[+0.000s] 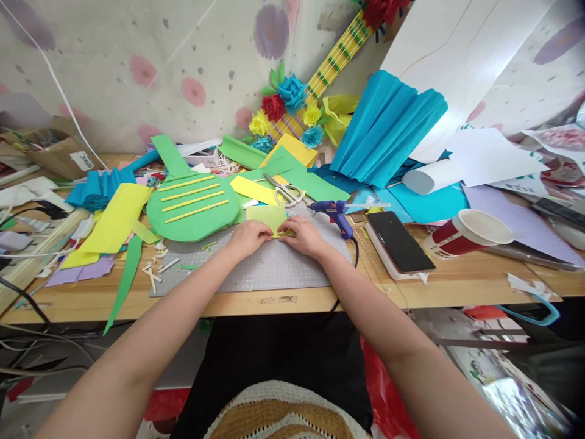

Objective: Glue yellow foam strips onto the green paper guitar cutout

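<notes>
While both hands sit close together over the grey cutting mat (pixel 233 275), a small yellow sheet (pixel 267 216) lies flat between them, its near edge at the fingertips. The left hand (pixel 249 236) pinches that near edge with finger and thumb, and the right hand (pixel 304 236) pinches it just beside. The fingers hide the edge, so I can't tell how neat it is. If one hand pulls harder than the other, the thin paper could go crooked, crease or rip. The purple glue gun (pixel 338 214) lies just past the right hand, with its tip pointing that way. If it's hot, a reach forward could burn a finger. Its black cord (pixel 356 251) hangs over the worktop (pixel 311 306) edge near the right arm, so a bump could drag the gun. The scissors (pixel 280 186) lie near too, and could poke a hand that reaches without looking.
</notes>
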Action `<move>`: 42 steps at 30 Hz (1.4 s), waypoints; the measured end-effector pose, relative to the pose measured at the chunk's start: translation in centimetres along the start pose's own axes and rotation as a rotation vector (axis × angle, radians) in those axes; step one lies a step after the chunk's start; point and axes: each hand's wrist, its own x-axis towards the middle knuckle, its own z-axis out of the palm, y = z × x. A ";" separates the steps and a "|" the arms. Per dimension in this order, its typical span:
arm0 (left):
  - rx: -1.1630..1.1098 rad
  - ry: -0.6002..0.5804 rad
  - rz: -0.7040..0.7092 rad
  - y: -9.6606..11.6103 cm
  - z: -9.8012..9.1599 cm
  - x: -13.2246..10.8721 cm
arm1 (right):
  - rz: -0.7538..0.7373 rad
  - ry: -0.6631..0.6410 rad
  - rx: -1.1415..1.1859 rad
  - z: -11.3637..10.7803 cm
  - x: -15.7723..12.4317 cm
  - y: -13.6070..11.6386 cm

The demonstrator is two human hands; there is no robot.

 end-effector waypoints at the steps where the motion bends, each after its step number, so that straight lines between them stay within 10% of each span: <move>1: 0.007 0.007 0.025 -0.2 0.1 0.0 | -0.002 -0.002 0.006 0.1 0.1 0.0; 42: -0.152 0.088 -0.027 -1.8 -1.5 -1.2 | 0.061 0.012 0.117 0.5 0.5 0.7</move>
